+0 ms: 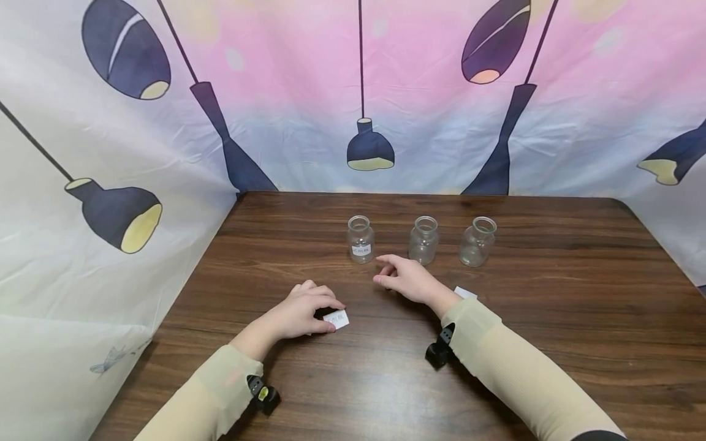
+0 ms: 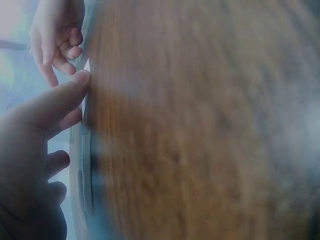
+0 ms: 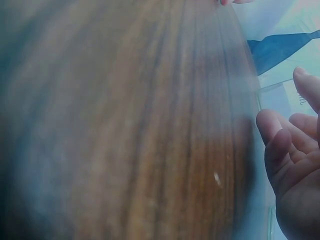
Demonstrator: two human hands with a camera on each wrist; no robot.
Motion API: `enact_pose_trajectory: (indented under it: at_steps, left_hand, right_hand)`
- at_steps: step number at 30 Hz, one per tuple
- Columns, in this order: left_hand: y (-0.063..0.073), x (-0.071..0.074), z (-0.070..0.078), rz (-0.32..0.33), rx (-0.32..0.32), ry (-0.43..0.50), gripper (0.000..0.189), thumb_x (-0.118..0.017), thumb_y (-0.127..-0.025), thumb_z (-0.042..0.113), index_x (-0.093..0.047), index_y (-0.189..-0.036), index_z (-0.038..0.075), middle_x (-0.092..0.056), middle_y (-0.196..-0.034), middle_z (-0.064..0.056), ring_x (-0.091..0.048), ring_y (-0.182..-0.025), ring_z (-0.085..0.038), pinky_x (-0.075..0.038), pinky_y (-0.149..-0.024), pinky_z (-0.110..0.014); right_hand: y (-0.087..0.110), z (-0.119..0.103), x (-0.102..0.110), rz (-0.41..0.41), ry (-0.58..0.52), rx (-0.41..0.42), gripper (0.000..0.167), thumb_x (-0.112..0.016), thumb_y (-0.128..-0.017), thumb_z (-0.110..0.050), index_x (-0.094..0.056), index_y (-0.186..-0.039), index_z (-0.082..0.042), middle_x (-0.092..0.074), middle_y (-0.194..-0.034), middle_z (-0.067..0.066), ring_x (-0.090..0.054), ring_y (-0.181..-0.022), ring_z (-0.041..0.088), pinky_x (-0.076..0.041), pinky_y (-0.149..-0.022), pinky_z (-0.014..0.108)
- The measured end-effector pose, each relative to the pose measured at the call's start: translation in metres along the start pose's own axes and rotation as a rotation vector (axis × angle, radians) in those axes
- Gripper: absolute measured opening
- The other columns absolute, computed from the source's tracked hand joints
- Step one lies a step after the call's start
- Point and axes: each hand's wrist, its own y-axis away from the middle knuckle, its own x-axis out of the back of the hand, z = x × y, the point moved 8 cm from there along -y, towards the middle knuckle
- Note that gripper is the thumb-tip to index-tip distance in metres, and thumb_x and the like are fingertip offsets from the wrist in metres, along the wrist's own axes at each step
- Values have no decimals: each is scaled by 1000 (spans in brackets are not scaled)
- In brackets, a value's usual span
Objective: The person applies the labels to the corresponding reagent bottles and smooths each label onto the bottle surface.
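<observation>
My left hand (image 1: 303, 311) is low over the table, its thumb and a fingertip pinching a small white label (image 1: 337, 319) with handwriting on it. In the left wrist view a thin flat thing (image 2: 87, 172) lies under that hand, its kind unclear. My right hand (image 1: 408, 279) hovers in front of the jars with loosely bent fingers and holds nothing. Nearest its fingertips stands a clear glass jar (image 1: 361, 236) bearing a written white label (image 1: 361, 250). The middle glass jar (image 1: 423, 239) is partly behind the right hand, and another glass jar (image 1: 477, 242) stands to its right; neither shows a label.
Another white piece of paper (image 1: 466, 294) lies on the table by my right wrist, partly hidden by the arm. The dark wooden table (image 1: 265, 245) ends at a patterned cloth backdrop (image 1: 309, 147) behind the jars and at the left.
</observation>
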Motion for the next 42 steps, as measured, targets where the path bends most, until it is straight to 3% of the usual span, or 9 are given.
enact_pose_trajectory:
  at_steps: [7,14,32,42]
  left_hand:
    - [-4,2,-1,24,-2,14,26,-72,-81,29,-70,-106,23,-60,-101,12,-43,-89,-12,-32,-77,-34]
    - [-10,12,-9,108,36,53,26,-73,-81,27,-70,-107,22,-61,-103,10,-43,-90,-12,-33,-80,-36]
    - [-31,26,-5,145,70,70,31,-70,-84,24,-67,-115,20,-60,-109,5,-44,-98,-17,-33,-85,-42]
    - [-44,29,-2,174,85,92,32,-70,-85,24,-67,-117,18,-60,-110,5,-42,-92,-15,-32,-80,-36]
  right_hand:
    - [1,1,1,11,0,-9,53,-62,-91,-31,-47,-136,-9,-63,-97,0,-59,-67,10,-49,-62,29]
    - [1,0,2,17,-9,8,51,-62,-91,-29,-48,-135,-7,-62,-97,0,-59,-68,10,-49,-60,28]
    - [6,-12,9,20,-74,52,45,-62,-91,-23,-52,-131,-6,-64,-97,2,-61,-67,17,-50,-57,30]
    - [9,-21,6,5,-115,128,27,-66,-88,-19,-64,-112,-7,-66,-93,1,-61,-74,13,-50,-64,30]
